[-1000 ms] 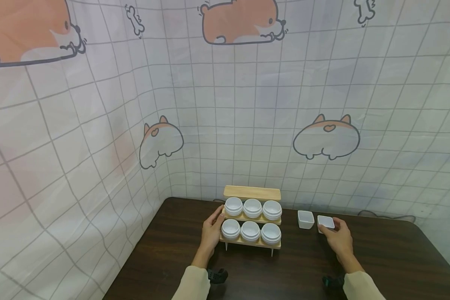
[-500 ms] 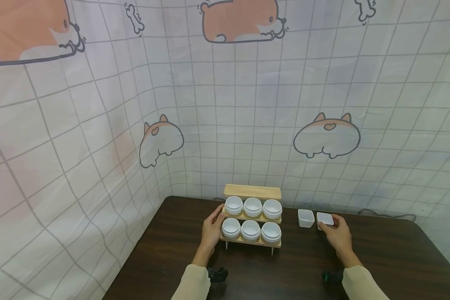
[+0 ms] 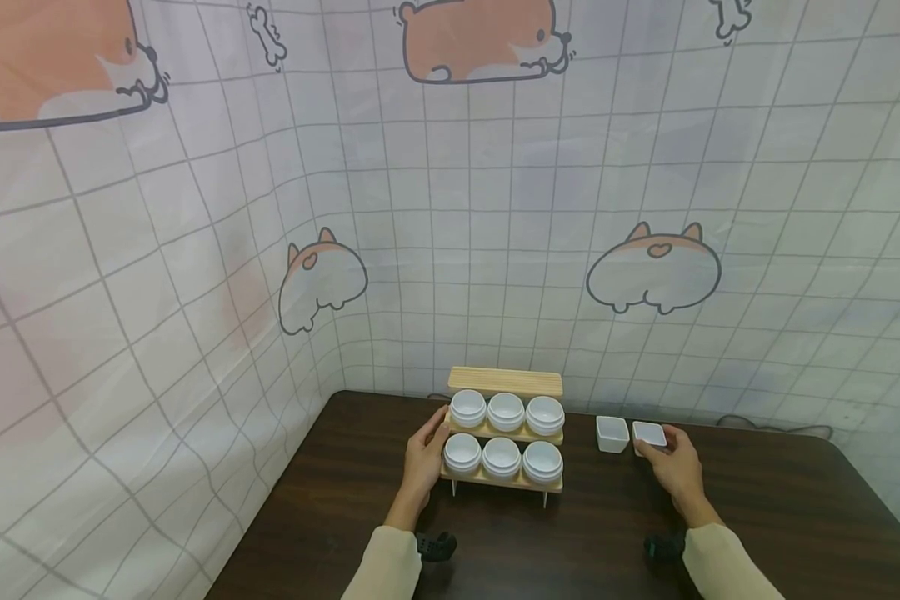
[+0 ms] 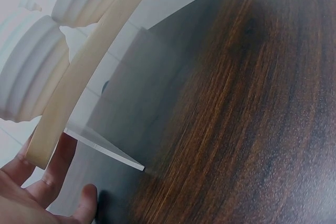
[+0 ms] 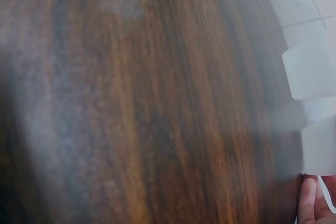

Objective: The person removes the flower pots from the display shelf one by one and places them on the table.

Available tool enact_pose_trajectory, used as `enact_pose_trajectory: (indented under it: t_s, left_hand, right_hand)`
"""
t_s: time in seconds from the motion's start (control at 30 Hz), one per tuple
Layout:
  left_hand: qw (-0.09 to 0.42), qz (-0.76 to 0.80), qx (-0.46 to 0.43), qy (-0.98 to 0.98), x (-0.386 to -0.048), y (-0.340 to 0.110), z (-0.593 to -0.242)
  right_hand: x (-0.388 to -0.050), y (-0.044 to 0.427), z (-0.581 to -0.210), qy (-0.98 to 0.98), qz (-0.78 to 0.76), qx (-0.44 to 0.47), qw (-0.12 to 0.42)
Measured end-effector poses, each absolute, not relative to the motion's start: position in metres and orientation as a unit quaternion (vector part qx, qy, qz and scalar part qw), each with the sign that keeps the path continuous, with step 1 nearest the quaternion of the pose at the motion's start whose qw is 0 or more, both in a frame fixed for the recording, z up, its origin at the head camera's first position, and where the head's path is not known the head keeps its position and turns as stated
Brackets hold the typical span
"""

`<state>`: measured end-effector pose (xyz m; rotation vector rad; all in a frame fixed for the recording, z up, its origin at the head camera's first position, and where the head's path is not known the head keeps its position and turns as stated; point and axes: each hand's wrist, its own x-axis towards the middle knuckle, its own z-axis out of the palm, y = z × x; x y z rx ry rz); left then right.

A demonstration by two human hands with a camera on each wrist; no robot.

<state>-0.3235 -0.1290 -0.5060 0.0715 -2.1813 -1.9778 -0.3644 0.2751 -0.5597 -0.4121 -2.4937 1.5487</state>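
A two-tier wooden rack bears several round white bowls in two rows. At its left end my left hand holds the rack, thumb and fingers around the edge. In the left wrist view the fingers bend around the end of a wooden shelf, beside a white leg. To the right, my right hand pinches a small square white cup between thumb and fingers. Beside it stands a matching square cup. Only fingertips show in the right wrist view.
A wooden strip rises behind the upper row of bowls. The dark wooden table reaches back to a patterned cloth wall. A thin cable runs along the table's far right edge.
The right hand and the square cup have shifted slightly left and away, toward the other square cup. The left hand keeps its place on the rack.
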Motion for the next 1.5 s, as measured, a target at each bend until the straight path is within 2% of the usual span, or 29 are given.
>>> enact_pose_trajectory:
  t_s: [1.5]
  left_hand:
    - [0.102,-0.669,0.028,-0.736,-0.3218,-0.1277,-0.5032]
  right_hand:
    - [-0.3653,0.2735,-0.5635,-0.851,0.498,-0.134,0.095]
